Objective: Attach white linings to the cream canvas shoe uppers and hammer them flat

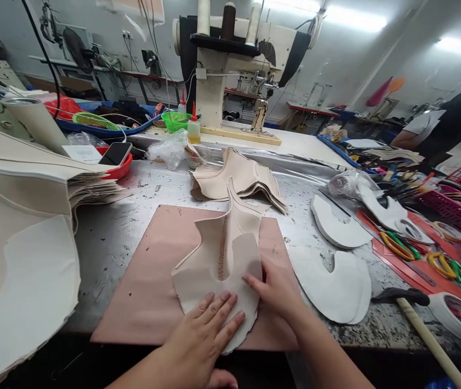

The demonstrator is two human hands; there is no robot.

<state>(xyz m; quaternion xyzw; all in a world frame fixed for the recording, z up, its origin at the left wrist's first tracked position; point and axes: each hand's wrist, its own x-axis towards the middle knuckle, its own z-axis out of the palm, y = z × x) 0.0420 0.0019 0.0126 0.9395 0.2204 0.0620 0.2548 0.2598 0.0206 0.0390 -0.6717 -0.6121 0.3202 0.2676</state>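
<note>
L hand [209, 332] is lying flat on the beige sewn piece [206, 254], fingers straight, not gripping; R hand [274, 289] is resting at its R edge, thumb on top, other fingers partly hidden, can't tell if pinching. Piece is sitting on 1 pink board [141, 297]. 3 thread cones [228, 21] are standing atop machine [209, 92]; 2 red-tipped bottles [193, 129] behind, nearer 1 holding yellow liquid [194, 138]. 1 phone [115, 154] is lying over red bowl [122, 170].

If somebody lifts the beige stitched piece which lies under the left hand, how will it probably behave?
The beige stitched piece will likely flex but partly hold its shape, since its upper part stands curved around the seam. It is probably light, as its edges look thin. Rolling seems unlikely, because its lower part spreads flat beneath the left hand.
</note>
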